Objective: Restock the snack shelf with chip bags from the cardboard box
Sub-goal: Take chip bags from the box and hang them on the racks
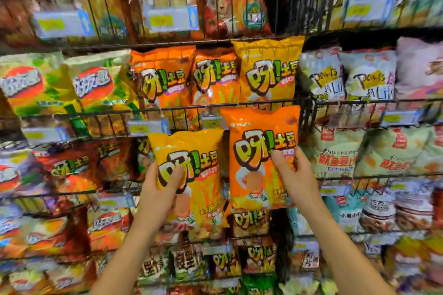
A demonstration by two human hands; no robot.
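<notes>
I hold two chip bags up in front of the wire snack shelf (215, 105). My left hand (160, 189) grips a yellow-orange chip bag (191, 151) by its left side, thumb across the logo. My right hand (294, 172) grips a deeper orange chip bag (259, 132) by its right side. Both bags hang upright, side by side, just below the shelf row where three matching orange bags (215, 74) stand behind the wire rail. The cardboard box is out of view.
Wire racks packed with snack bags fill the whole view: green-yellow bags (60, 84) on the left, pale bags (347, 76) on the right, red-orange bags above and below. Price tags (146, 127) clip to the rails. A dark vertical gap (282, 235) separates two shelf sections.
</notes>
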